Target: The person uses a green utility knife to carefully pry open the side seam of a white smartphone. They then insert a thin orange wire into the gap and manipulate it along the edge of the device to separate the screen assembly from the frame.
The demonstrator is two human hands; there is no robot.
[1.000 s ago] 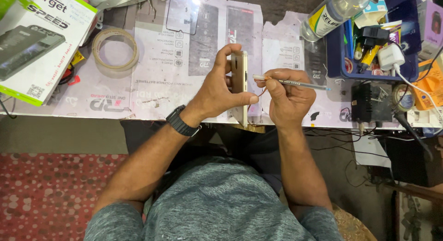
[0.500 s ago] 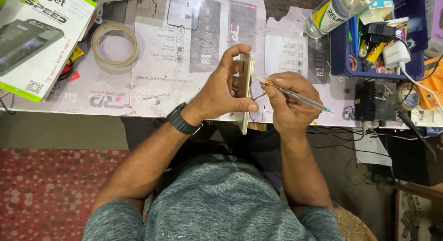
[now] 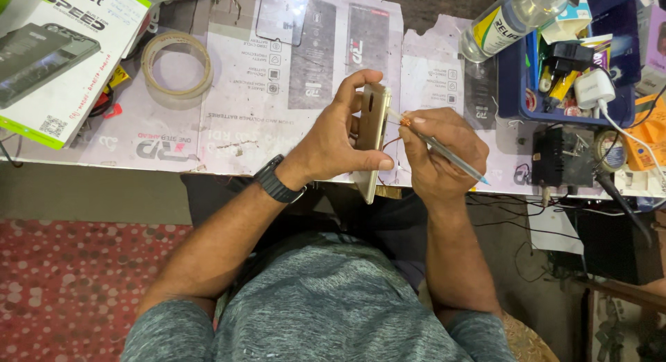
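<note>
Gold phone [image 3: 372,136] — thin, stiff, likely slick — held on edge, left hand [image 3: 340,136] fingers closed around its sides; right hand [image 3: 440,154] pinches a slim tool [image 3: 444,152] at its edge.

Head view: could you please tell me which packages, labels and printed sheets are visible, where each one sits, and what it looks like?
Box: top left on the bench, flat, white with green edge and a dark phone picture.
Bottle label: on the clear bottle lying top right, yellow, green and white.
Printed sheets: spread under the hands, pale with dark panels.
Small carton: in the blue tray, white and teal.
</note>
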